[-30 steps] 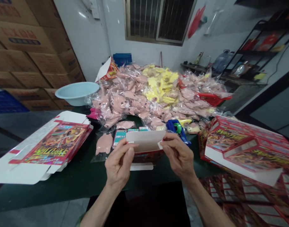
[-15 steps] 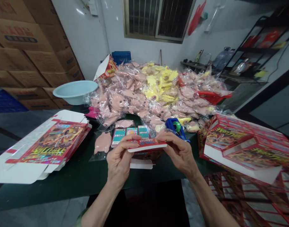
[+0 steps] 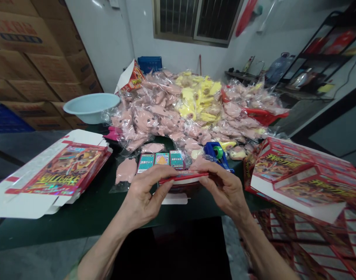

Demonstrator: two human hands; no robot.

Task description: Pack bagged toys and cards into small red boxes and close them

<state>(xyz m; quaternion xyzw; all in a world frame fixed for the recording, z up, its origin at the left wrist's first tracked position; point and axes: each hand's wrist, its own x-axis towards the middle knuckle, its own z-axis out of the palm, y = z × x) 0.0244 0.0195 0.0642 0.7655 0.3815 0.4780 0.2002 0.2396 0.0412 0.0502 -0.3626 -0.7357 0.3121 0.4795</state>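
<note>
A small red printed carton [image 3: 182,182] is held at the table's near edge between both hands. My left hand [image 3: 144,198] pinches its left end, thumb and fingers closed on the top flap. My right hand [image 3: 224,186] grips the right end, fingers curled over the flap, which lies folded down flat. A white flap of the carton [image 3: 175,199] sticks out below. Three small green and teal card packs [image 3: 161,159] lie just beyond the carton.
A big heap of bagged pink and yellow toys [image 3: 189,111] fills the far table. A blue tape dispenser [image 3: 217,153], a pale blue basin [image 3: 90,107], flat red cartons at left [image 3: 61,173] and folded red boxes at right [image 3: 297,175] surround the hands. Brown boxes [image 3: 35,58] stack at left.
The carton's white top flap, upright a second ago, has been folded down and pressed flat by both hands. The view has shifted slightly upward.
</note>
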